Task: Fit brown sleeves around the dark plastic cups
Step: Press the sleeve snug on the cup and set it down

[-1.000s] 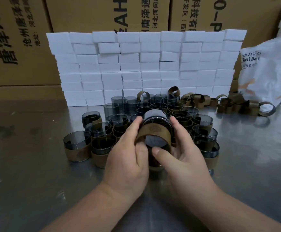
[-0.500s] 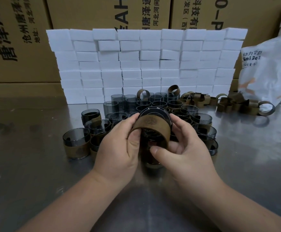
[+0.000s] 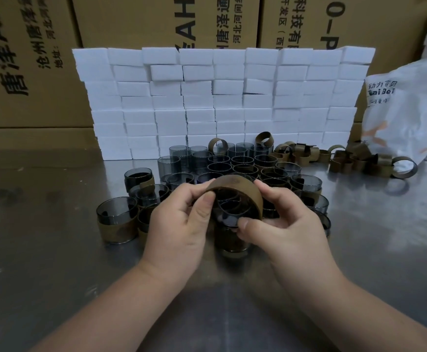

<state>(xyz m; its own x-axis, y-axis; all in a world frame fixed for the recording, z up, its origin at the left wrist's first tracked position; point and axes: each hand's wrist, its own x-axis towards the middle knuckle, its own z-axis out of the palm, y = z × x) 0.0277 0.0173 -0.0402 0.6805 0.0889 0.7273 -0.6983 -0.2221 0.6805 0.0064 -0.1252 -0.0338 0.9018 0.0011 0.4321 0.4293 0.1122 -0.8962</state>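
Brown sleeve (image 3: 242,190) round a dark cup (image 3: 228,215), pinched at its edges by left hand (image 3: 179,224) and right hand (image 3: 286,224) above crowded cups (image 3: 242,161).

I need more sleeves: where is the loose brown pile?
Head view: the pile of loose brown sleeves lies far right on the steel table, between the dark plastic cups and the white plastic bag.
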